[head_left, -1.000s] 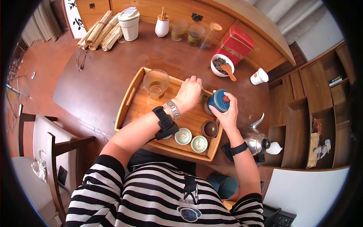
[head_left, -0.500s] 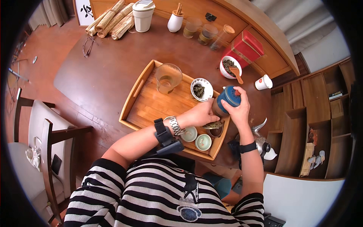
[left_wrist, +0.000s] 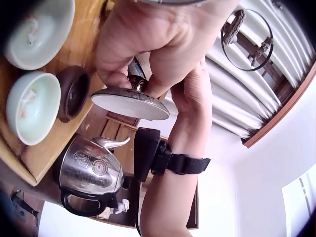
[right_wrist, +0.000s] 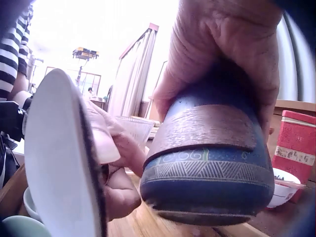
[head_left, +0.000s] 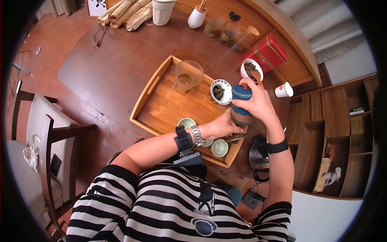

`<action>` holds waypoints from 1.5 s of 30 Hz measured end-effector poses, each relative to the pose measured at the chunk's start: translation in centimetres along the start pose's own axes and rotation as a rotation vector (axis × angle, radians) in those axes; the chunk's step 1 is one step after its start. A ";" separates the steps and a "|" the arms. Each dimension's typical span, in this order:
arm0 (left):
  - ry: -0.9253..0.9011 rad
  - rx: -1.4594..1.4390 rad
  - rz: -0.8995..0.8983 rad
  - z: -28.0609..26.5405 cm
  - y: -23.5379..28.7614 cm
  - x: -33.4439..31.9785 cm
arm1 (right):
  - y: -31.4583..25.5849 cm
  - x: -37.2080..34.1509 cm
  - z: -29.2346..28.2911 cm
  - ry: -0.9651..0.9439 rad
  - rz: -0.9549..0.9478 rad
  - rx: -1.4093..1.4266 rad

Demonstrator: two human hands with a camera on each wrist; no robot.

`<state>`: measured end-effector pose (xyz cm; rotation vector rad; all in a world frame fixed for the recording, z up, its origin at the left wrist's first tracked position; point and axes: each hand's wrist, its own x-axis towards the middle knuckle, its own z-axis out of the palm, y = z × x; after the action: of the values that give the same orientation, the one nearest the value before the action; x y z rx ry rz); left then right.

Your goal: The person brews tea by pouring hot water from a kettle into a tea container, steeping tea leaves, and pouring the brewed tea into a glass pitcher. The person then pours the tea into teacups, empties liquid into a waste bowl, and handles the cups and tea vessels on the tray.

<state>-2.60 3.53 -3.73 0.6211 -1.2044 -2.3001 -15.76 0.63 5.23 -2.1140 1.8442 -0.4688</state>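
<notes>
My left hand (head_left: 219,127) pinches the knob of a round lid (left_wrist: 131,104), its white underside facing down in the left wrist view. Its fingers lie close beside a blue jar (head_left: 242,115) with a brown band. From above, my right hand (head_left: 260,101) grips this jar round its upper part, over the right side of the wooden tray (head_left: 169,113). A patterned white bowl (head_left: 228,94) with dark tea leaves inside stands uncovered on the tray, just left of the jar. Pale green cups (head_left: 219,148) and a dark brown cup (left_wrist: 76,94) sit below the left hand.
A ribbed glass pitcher (head_left: 188,76) stands at the tray's far side. Beyond the tray are a white bowl of tea leaves (head_left: 244,74), a red tin (head_left: 269,52) and a white cup (head_left: 284,90). A steel kettle (left_wrist: 89,170) stands right of the tray.
My left hand has moved from over the patterned bowl toward the body with the lid, showing the tea leaves. My right hand has tilted the jar, so its side now shows.
</notes>
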 end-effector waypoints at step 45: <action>-0.316 -0.825 -0.046 -1.7 2.2 -0.9 | -3.3 9.1 -0.6 -0.677 0.087 -0.331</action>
<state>-0.45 1.87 -2.56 -0.0202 -0.2575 -2.6947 -11.89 -7.91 7.62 -2.0100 1.6563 0.5517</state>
